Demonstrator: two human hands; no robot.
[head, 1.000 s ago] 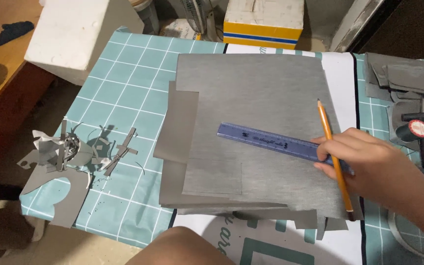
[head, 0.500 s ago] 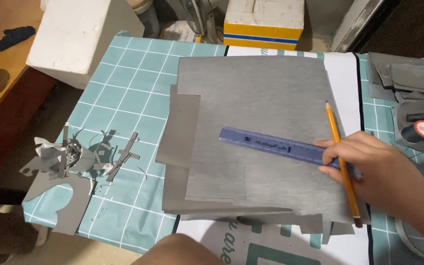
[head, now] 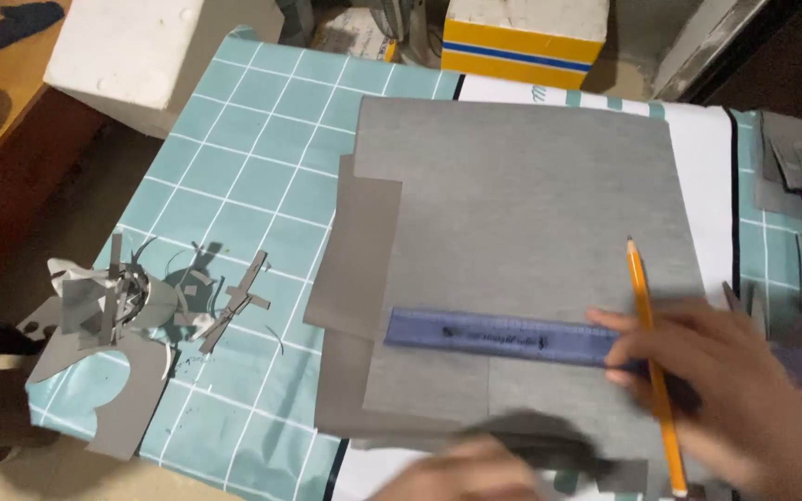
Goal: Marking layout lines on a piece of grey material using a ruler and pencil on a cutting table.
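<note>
The right hand point(head: 726, 390) grips a yellow wooden pencil point(head: 650, 343) and pins the blue plastic ruler point(head: 503, 336), which has slid lower on the large grey card sheet point(head: 522, 204). The left hand point(head: 466, 475) (blurred, grip unclear) has just entered at the sheet's near edge.

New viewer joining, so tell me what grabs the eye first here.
A big grey sheet fills the middle of the teal grid mat, with a blue ruler across its lower part. The right hand holds a yellow pencil at the ruler's right end. Grey paper scraps litter the left.
</note>
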